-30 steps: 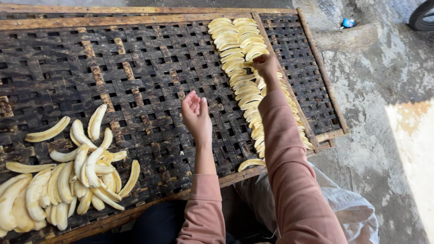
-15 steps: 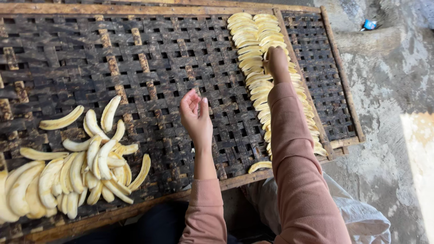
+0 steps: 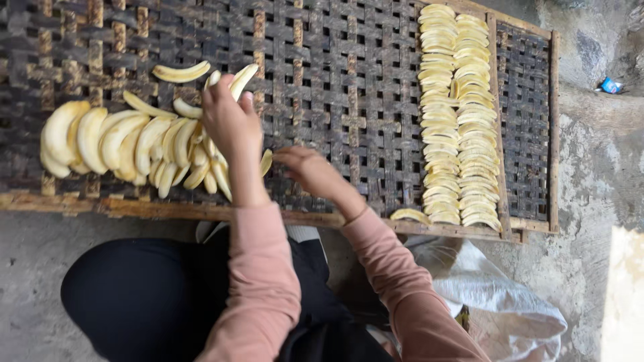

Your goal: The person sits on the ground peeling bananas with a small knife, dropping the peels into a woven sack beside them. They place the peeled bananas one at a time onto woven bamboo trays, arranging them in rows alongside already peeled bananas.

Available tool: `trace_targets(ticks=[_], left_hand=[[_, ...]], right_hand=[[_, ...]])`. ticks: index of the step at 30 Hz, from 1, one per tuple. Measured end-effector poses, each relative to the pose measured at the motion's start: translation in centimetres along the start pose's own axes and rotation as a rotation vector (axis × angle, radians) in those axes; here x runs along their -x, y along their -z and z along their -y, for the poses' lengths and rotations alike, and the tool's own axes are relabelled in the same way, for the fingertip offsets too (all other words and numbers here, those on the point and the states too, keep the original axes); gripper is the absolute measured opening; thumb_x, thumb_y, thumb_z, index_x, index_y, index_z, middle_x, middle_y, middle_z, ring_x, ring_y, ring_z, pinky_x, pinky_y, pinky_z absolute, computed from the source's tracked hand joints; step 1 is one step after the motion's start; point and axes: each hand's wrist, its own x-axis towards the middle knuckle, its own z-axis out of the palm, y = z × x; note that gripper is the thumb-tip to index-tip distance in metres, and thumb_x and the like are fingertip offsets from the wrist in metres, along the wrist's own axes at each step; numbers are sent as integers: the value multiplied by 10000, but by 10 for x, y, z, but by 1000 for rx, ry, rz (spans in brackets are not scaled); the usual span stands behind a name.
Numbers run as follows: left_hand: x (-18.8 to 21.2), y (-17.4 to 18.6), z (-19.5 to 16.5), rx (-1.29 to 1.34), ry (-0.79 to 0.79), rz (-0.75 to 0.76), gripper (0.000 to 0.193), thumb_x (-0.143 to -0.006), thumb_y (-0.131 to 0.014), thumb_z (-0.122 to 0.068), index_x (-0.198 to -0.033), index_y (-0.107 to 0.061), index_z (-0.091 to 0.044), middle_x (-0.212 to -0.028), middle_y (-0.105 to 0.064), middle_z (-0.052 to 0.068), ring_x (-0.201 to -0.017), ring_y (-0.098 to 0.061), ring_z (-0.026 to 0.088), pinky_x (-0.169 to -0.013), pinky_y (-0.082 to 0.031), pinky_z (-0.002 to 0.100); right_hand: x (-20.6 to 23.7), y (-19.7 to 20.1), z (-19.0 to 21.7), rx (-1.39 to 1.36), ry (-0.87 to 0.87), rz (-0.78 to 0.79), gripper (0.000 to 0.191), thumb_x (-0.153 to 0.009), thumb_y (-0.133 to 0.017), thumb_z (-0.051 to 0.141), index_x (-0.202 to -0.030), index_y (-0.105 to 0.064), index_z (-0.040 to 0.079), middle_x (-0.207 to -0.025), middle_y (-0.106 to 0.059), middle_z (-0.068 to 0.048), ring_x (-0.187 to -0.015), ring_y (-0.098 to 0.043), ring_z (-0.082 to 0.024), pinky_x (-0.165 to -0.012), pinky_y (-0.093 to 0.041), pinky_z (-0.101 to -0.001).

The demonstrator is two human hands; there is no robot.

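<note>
A loose heap of peeled banana halves (image 3: 127, 144) lies on the left of a woven bamboo drying rack (image 3: 335, 80). My left hand (image 3: 228, 121) rests on the right side of that heap, fingers curled over a banana piece. My right hand (image 3: 308, 171) hovers low over the rack just right of the heap, close to one slice (image 3: 266, 162), fingers bent; whether it holds anything is unclear. Two neat rows of banana halves (image 3: 456, 114) run down the rack's right part.
The rack's wooden frame edge (image 3: 168, 209) runs along the near side. One stray banana half (image 3: 409, 214) lies at that edge. A white plastic sack (image 3: 496, 302) sits on the concrete floor beside my knees. A small blue scrap (image 3: 609, 85) lies at far right.
My right hand has left the neat rows and swung back toward the heap. My left hand dropped onto the banana heap. The view shifted, so the heap now sits nearer the middle.
</note>
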Motion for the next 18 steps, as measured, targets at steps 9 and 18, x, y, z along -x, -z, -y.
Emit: trace_targets(ticks=[9,18], left_hand=[[-2,36,81,-524,71,473,960,-749,-865,-490,-1469,-415,-41,-1440,-464,207,-1336,-436,383,-1102,-315,551],[25,0,59,-429,62,275,201,-1082,-565,-94,-1268,-622,-44,-1355,-570,181,-1225,-584,391,-962,-536,511]], right_hand=[[-21,-79,82,546,90,123,229,-933,-628,128,-1159,-660,120,-1127,-661,-74,-1132,-639,-251,-1064,-440,-449],[25,-20,71,181,-9,104,254,-798,-715,60,-1050,-689,56,-1022,-703,-133,-934,-708,-325,-799,-566,-421]])
